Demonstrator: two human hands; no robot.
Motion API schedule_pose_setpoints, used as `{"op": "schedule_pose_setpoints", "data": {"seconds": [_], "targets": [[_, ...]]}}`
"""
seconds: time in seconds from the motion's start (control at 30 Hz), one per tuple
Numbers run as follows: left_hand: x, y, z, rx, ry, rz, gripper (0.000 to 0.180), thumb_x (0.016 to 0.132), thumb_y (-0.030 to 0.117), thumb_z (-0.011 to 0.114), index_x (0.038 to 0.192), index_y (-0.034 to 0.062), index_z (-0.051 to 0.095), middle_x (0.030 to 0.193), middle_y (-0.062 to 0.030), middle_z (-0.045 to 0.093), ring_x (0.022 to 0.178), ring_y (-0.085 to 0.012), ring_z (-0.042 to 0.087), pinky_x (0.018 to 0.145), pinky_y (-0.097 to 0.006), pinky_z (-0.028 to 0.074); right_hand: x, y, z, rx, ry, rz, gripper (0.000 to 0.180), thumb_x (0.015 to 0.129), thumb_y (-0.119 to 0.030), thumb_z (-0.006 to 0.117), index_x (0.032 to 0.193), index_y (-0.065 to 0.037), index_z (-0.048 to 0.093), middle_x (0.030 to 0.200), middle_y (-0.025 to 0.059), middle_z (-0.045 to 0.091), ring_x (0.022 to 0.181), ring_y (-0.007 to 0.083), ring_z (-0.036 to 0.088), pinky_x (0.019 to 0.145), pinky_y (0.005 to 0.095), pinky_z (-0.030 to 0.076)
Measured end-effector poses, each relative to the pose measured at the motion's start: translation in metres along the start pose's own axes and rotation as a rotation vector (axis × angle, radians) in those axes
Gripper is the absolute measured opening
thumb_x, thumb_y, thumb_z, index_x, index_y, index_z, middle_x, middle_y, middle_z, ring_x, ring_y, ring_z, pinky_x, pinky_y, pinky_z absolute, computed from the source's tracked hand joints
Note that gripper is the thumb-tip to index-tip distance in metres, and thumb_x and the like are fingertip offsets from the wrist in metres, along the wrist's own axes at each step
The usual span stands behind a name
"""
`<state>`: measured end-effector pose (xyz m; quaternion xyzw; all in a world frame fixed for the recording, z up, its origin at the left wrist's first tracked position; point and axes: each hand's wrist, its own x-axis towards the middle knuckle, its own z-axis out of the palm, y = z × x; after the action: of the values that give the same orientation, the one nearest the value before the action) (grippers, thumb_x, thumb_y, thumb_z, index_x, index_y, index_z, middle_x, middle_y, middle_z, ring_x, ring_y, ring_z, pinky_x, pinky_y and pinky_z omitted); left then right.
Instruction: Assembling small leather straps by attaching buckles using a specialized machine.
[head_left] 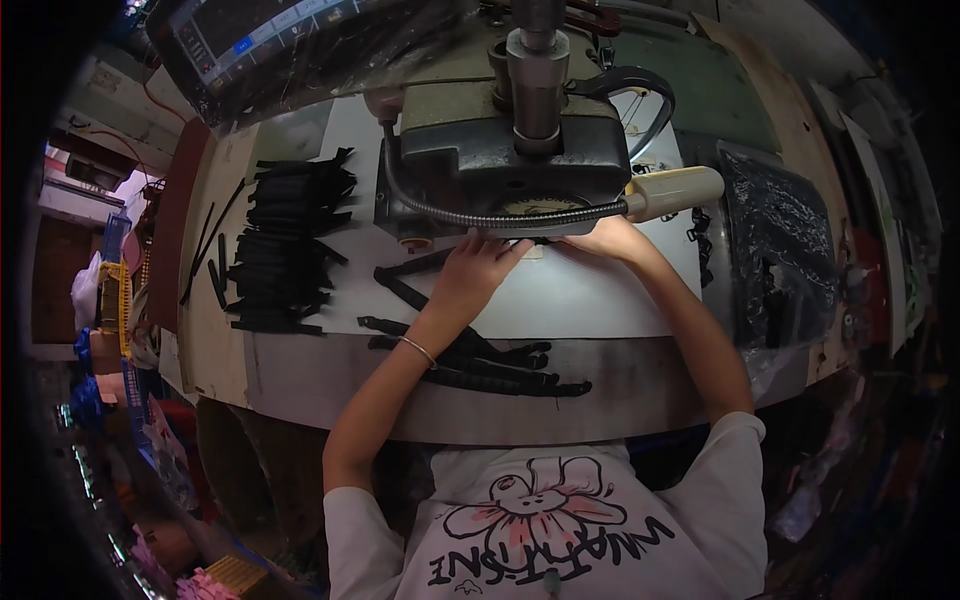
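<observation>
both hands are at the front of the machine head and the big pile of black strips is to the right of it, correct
Not quite: in the head view, the big pile of black strips lies to the left of the machine head. The left hand and right hand are indeed at its front.

We see our left hand (472,272) at twelve o'clock and right hand (608,240) at two, both below the machine head (480,170); black strips (288,240) pile at ten; loose strips (490,378) cross the tabletop (655,390) at six.
</observation>
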<state>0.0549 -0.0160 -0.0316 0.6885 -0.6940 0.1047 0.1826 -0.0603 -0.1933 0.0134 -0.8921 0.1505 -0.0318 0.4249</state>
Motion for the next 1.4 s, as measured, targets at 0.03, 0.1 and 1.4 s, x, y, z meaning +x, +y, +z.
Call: {"op": "schedule_pose_setpoints", "data": {"seconds": [0.03, 0.1, 1.4], "targets": [[-0.001, -0.001, 0.0, 0.001, -0.001, -0.002, 0.04, 0.075, 0.005, 0.054, 0.115, 0.0112, 0.057, 0.098, -0.0073, 0.054, 0.095, -0.027, 0.053, 0.086, -0.036, 0.045, 0.0, 0.0, 0.002, -0.011, 0.054, -0.034, 0.027, 0.076, -0.024, 0.058, 0.085, 0.001, 0.057, 0.077, 0.0166, 0.061, 0.072, 0.0276, 0.058, 0.068, 0.0362, 0.046], [0.001, 0.0, -0.002, 0.022, -0.019, 0.016, 0.041, 0.075, 0.006, 0.054, 0.116, 0.0116, 0.057, 0.096, -0.0069, 0.054, 0.095, -0.0265, 0.053, 0.088, -0.036, 0.044, -0.001, 0.001, 0.005, -0.022, 0.108, -0.066, 0.026, 0.076, -0.024, 0.059, 0.084, 0.001, 0.057, 0.077, 0.0167, 0.061, 0.072, 0.0276, 0.058, 0.068, 0.0364, 0.046], [0.0, -0.024, -0.004, 0.212, 0.051, 0.274, 0.036, 0.077, 0.009, 0.056, 0.113, 0.0085, 0.059, 0.102, -0.0017, 0.06, 0.1, -0.0157, 0.055, 0.093, -0.031, 0.041, -0.027, 0.033, 0.053, -0.114, 0.523, -0.24, 0.016, 0.071, -0.014, 0.07, 0.074, 0.0, 0.062, 0.082, 0.0112, 0.058, 0.092, 0.0278, 0.05, 0.092, 0.0432, 0.029]]}}
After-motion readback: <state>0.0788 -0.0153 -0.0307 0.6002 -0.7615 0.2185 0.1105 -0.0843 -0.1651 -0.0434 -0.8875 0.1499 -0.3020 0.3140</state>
